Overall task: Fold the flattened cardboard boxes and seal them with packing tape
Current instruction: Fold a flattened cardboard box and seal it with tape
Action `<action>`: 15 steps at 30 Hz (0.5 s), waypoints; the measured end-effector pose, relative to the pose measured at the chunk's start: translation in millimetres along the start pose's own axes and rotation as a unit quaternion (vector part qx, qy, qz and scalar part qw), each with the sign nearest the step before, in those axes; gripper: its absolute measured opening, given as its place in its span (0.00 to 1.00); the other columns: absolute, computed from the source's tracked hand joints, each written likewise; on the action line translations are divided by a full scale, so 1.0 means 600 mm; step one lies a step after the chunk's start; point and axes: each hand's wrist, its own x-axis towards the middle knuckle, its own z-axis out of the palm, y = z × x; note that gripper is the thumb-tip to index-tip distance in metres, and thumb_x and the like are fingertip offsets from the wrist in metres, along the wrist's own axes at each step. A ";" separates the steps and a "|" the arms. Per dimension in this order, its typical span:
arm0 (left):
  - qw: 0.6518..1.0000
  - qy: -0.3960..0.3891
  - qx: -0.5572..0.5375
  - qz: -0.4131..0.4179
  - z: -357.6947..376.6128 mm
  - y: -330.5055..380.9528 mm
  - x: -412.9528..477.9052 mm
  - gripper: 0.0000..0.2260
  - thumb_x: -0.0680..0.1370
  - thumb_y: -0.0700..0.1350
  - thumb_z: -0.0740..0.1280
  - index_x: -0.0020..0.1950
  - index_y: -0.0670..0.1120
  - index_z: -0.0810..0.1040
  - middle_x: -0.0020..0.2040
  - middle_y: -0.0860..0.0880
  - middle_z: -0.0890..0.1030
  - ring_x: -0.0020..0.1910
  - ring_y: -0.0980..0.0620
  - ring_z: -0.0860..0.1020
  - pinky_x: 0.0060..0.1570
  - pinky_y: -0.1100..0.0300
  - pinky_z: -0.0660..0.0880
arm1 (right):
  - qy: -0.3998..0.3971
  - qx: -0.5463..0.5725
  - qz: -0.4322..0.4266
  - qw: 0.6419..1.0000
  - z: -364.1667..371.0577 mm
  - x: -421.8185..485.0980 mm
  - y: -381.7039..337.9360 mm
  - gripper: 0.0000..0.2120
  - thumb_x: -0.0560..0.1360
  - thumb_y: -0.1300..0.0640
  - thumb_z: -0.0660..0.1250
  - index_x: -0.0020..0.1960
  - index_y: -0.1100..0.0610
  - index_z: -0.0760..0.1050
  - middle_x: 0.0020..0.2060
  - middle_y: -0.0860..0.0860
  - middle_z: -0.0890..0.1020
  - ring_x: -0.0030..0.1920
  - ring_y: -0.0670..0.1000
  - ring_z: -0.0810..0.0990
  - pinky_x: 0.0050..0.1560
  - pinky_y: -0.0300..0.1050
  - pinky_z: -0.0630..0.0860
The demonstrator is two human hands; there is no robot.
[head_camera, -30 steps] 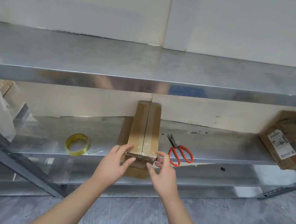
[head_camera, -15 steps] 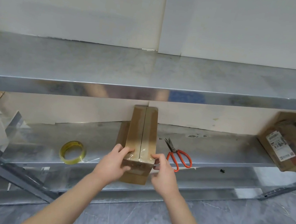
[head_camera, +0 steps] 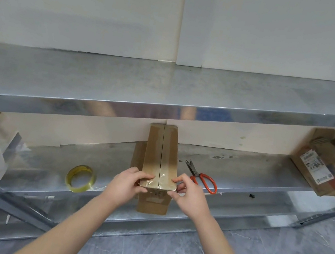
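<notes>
My left hand [head_camera: 125,186] and right hand [head_camera: 191,196] both hold the near end of the cardboard box [head_camera: 160,161], which stands on the lower metal shelf [head_camera: 254,171] with its long side running away from me. My left fingers [head_camera: 143,175] are curled round the box's near left corner, thumb on the top face. My right fingers [head_camera: 180,180] pinch the near right corner, thumb on top and the others down the side. The two top flaps meet in a seam along the middle of the box, and a strip of clear tape [head_camera: 150,182] shines across the near end of that seam and over the edge. A roll of packing tape [head_camera: 81,178] lies flat on the shelf to the left of the box, well apart from it. Red-handled scissors [head_camera: 202,177] lie just right of the box, behind my right hand. Far to the right of the box an opened carton with a printed label [head_camera: 328,172] leans on the same shelf. The upper shelf [head_camera: 125,80] passes above the box's far end
</notes>
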 end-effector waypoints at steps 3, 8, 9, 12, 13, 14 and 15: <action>1.000 0.000 -0.025 -0.015 0.001 0.004 -0.004 0.20 0.72 0.52 0.74 0.63 0.60 0.76 0.49 0.56 0.74 0.46 0.59 0.75 0.53 0.63 0.73 | 0.021 0.001 0.005 1.000 0.010 -0.002 0.001 0.13 0.71 0.52 0.75 0.52 0.46 0.74 0.39 0.43 0.80 0.43 0.43 0.80 0.48 0.43 0.78; 1.000 0.023 -0.005 -0.010 0.012 0.003 -0.007 0.17 0.75 0.52 0.71 0.63 0.60 0.75 0.49 0.55 0.72 0.45 0.58 0.74 0.53 0.57 0.74 | 0.018 0.030 0.016 0.999 0.015 -0.004 0.004 0.13 0.72 0.51 0.75 0.52 0.45 0.73 0.42 0.43 0.80 0.45 0.42 0.80 0.50 0.45 0.79; 0.999 0.022 -0.017 -0.015 0.018 0.001 -0.009 0.18 0.74 0.53 0.71 0.64 0.60 0.75 0.50 0.55 0.71 0.47 0.58 0.73 0.55 0.57 0.73 | 0.013 0.031 0.015 0.999 0.014 -0.004 0.004 0.14 0.71 0.51 0.75 0.53 0.46 0.73 0.45 0.43 0.80 0.47 0.42 0.79 0.52 0.45 0.78; 0.994 0.033 -0.101 -0.030 0.024 0.002 -0.013 0.25 0.71 0.61 0.69 0.67 0.60 0.69 0.61 0.54 0.66 0.61 0.55 0.69 0.66 0.59 0.66 | -0.020 0.073 0.027 0.997 0.011 -0.001 -0.005 0.15 0.73 0.49 0.73 0.55 0.50 0.73 0.55 0.43 0.76 0.57 0.42 0.75 0.58 0.39 0.71; 0.987 0.037 -0.151 -0.050 0.023 0.006 -0.013 0.27 0.72 0.61 0.69 0.69 0.59 0.66 0.65 0.54 0.64 0.64 0.55 0.67 0.67 0.57 0.66 | -0.018 0.092 0.041 0.995 0.012 -0.001 -0.009 0.13 0.74 0.49 0.72 0.55 0.51 0.73 0.55 0.44 0.76 0.58 0.44 0.75 0.56 0.36 0.71; 0.978 0.044 -0.189 -0.075 0.020 0.013 -0.012 0.29 0.74 0.59 0.69 0.71 0.58 0.63 0.68 0.54 0.62 0.66 0.54 0.68 0.67 0.55 0.67 | -0.003 0.115 0.055 0.992 0.014 0.000 -0.012 0.12 0.76 0.49 0.70 0.55 0.51 0.72 0.55 0.45 0.77 0.58 0.45 0.77 0.52 0.31 0.71; 0.970 0.053 -0.217 -0.099 0.020 0.017 -0.007 0.32 0.75 0.56 0.70 0.74 0.55 0.59 0.70 0.54 0.63 0.66 0.53 0.69 0.67 0.53 0.68 | 0.017 0.131 0.070 0.989 0.015 0.002 -0.016 0.11 0.77 0.50 0.69 0.55 0.51 0.71 0.54 0.46 0.78 0.55 0.45 0.79 0.47 0.28 0.71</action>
